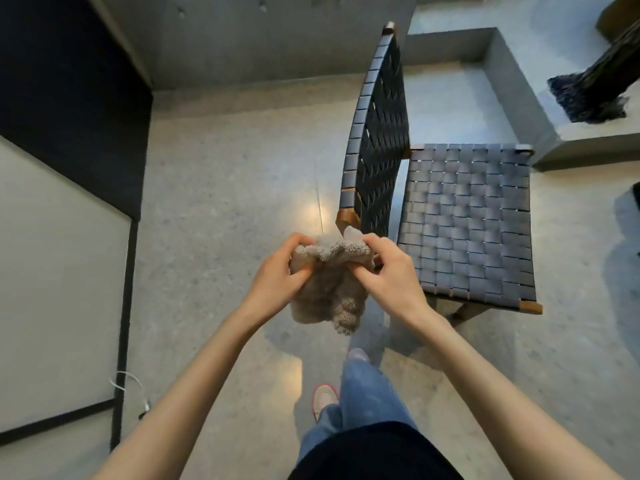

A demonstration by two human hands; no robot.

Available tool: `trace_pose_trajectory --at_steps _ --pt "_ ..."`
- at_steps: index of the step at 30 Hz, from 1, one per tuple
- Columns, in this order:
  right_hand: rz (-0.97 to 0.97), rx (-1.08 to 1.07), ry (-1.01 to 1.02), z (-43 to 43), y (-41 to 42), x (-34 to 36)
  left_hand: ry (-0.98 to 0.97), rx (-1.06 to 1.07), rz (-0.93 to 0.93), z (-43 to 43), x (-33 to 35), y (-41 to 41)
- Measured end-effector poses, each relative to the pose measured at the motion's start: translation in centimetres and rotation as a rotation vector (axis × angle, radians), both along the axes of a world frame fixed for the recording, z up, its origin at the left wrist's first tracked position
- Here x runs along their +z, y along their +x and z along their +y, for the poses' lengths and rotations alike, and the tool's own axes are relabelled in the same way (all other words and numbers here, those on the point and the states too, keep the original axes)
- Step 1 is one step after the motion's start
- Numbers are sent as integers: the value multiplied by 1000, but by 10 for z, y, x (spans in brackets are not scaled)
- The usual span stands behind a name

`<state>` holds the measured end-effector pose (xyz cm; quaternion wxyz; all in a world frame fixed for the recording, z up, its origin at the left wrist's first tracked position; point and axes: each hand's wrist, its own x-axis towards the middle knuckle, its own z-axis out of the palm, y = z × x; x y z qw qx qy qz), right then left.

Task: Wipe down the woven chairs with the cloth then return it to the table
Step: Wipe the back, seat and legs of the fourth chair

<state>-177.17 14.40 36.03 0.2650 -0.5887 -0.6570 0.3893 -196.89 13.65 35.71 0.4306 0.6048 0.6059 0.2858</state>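
Note:
A fluffy beige cloth (327, 289) hangs bunched between both hands in the middle of the view. My left hand (277, 271) grips its upper left edge with curled fingers. My right hand (388, 271) pinches its upper right edge. Just beyond and to the right stands a woven chair (464, 220) with dark blue straps on a brown wooden frame; its backrest (377, 133) rises on the left of the seat. The hands hover in front of the backrest's near corner, apart from the chair.
Polished concrete floor (225, 202) lies all around. A white panel with a black frame (59, 271) stands at the left. A grey concrete ledge (519, 98) runs behind the chair, with a dark fringed fabric (588, 95) on it. My legs and shoes (325, 398) show below.

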Motion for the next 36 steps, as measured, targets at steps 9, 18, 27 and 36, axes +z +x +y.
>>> trace_pose_trajectory --at_steps 9,18,27,36 --pt "-129 -96 19 80 -4 25 48 -129 179 123 20 -40" --pt "-65 -341 -49 225 -26 21 76 -287 325 304 31 -57" --pt "-130 -421 -128 342 -39 20 158 -418 350 462 34 -60" --pt "-23 -693 -237 435 -71 -3 237 -660 372 630 29 -38"
